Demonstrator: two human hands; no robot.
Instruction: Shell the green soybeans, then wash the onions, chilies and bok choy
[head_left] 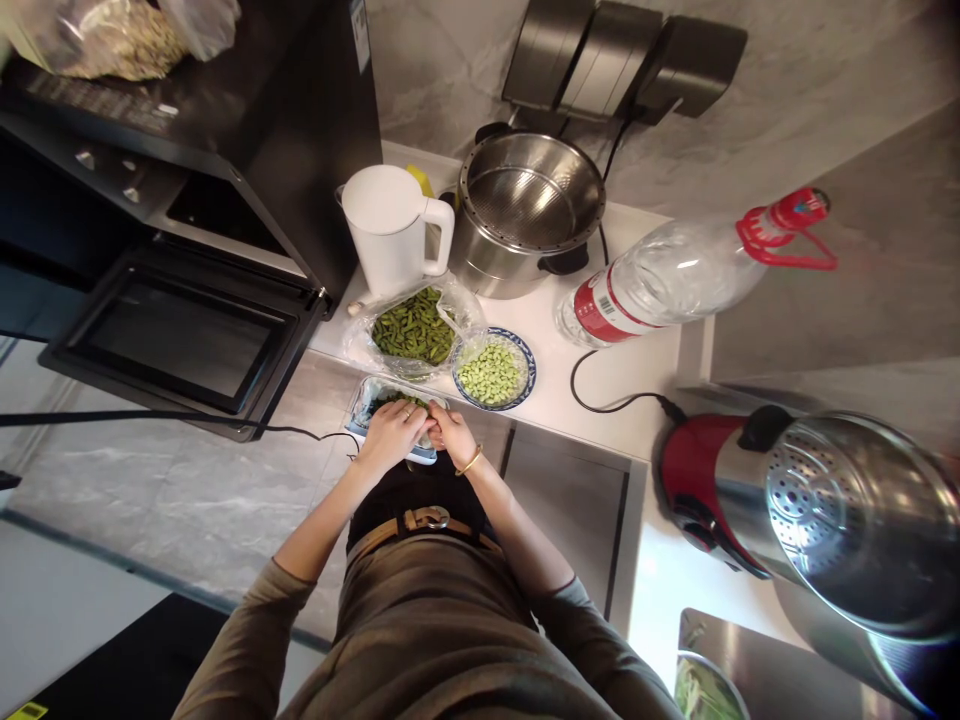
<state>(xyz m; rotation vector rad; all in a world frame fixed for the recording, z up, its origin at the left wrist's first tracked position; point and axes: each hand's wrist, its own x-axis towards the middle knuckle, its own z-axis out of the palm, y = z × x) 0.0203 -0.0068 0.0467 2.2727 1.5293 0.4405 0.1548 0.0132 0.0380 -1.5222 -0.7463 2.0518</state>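
Observation:
My left hand [396, 432] and my right hand [453, 437] meet at the fingertips, both closed in a pinch. Between them is an edamame pod, mostly hidden by the fingers. Under the hands, against the counter front, is a small white-and-blue bin [424, 455] with green pod shells [390, 399] in it. Just beyond, a clear plastic bag [360, 335] lies open on the counter, full of green edamame pods [415, 330]. To its right, a blue-patterned plate [532, 375] holds shelled green beans [489, 372].
Behind the bag stand a white pitcher [386, 235] and a steel steamer pot [499, 260]. A large clear bottle [675, 270] with a red cap is on the right, near a red-and-steel cooker [694, 465]. An oven door [187, 330] hangs open at left.

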